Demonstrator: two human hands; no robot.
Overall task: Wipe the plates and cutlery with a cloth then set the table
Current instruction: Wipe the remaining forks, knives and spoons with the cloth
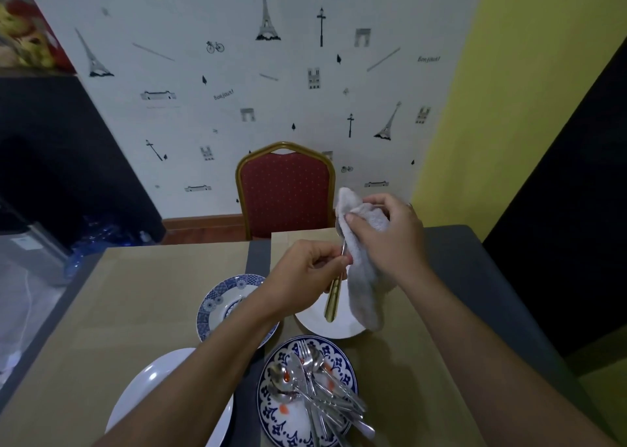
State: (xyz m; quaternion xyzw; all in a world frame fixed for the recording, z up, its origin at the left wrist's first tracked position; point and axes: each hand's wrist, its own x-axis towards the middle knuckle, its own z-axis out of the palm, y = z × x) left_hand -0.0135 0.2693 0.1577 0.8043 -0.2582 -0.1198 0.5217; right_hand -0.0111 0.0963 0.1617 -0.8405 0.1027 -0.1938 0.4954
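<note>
My left hand (305, 270) pinches the stem of a spoon with a gold handle (333, 297), held above the table with its bowl pointing up. My right hand (383, 232) grips a pale grey cloth (361, 270) wrapped round the spoon's bowl, which is mostly hidden. Below them lies a plain white plate (325, 324). A blue-patterned plate (271, 409) near me carries a pile of several forks and spoons (319, 389) with red smears. Another blue-rimmed plate (217, 300) sits to the left, and a large white plate (149, 385) lies at the bottom left.
Beige placemats (135, 294) cover a dark table (481, 277). A red chair with a gold frame (285, 192) stands at the far side against the patterned wall. Blue water bottles (101, 236) and a grey appliance (37, 249) stand on the floor to the left.
</note>
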